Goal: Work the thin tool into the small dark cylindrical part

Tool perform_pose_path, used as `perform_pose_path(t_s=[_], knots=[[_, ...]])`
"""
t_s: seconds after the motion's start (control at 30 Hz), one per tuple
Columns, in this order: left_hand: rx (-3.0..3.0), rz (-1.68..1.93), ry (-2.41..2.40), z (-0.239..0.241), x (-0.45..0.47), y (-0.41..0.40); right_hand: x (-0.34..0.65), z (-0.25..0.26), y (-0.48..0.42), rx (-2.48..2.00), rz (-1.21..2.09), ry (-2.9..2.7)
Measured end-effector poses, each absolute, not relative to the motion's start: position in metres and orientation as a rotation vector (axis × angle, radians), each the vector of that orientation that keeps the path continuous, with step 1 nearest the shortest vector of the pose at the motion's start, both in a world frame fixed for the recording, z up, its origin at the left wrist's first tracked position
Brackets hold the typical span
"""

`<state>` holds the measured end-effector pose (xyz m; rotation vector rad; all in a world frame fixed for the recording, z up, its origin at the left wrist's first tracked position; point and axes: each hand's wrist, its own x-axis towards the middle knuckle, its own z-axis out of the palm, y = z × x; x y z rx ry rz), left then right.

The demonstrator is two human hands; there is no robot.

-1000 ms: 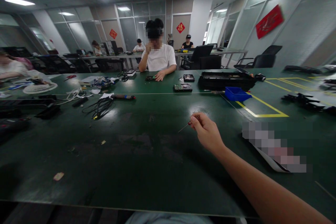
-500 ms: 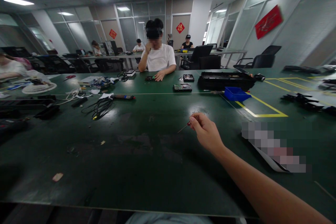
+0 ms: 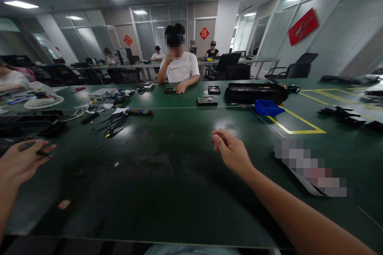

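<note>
My right hand (image 3: 231,149) is closed round a small screwdriver (image 3: 212,142) above the middle of the green table (image 3: 143,203). Its thin shaft points down and to the left, and a bit of red shows at the fingers. At the left edge, my left hand (image 3: 22,163) is in view, blurred, its fingers bent about a small dark part (image 3: 44,153) whose kind I cannot make out. Close behind that hand are black plastic housings (image 3: 52,129). A scrap of paper (image 3: 64,204) lies on the tabletop nearer to me.
Across the table a person in a white shirt (image 3: 182,67) has a hand on a circuit board (image 3: 170,90). Hard drives (image 3: 207,101), a long black housing (image 3: 255,93) and a blue bin (image 3: 268,107) stand beyond my right hand. Black cables (image 3: 112,124) lie left of centre.
My left hand has come into view at the left edge with the dark part. My right hand keeps the screwdriver in nearly the same place.
</note>
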<state>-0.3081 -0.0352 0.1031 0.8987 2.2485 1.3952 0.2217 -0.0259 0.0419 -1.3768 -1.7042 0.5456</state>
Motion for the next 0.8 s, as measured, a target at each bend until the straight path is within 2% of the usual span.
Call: perform_pose_path(t_s=[0.07, 0.23, 0.57, 0.8], knots=[[0.723, 1.526, 1.977, 0.096, -0.289, -0.018, 0.222, 0.041, -0.025, -1.372, 0.548, -1.714], [0.938, 1.349, 1.482, 0.081, -0.197, 0.002, 0.225, 0.039, -0.025, -1.362, 0.549, -1.718], [1.692, 0.702, 1.048, 0.068, -0.026, -0.007, 0.226, 0.038, -0.024, -1.358, 0.493, -1.719], [2.043, 0.614, 1.178, 0.040, 0.010, -0.005, 0.224, 0.043, -0.028, -1.346, 0.437, -1.731]])
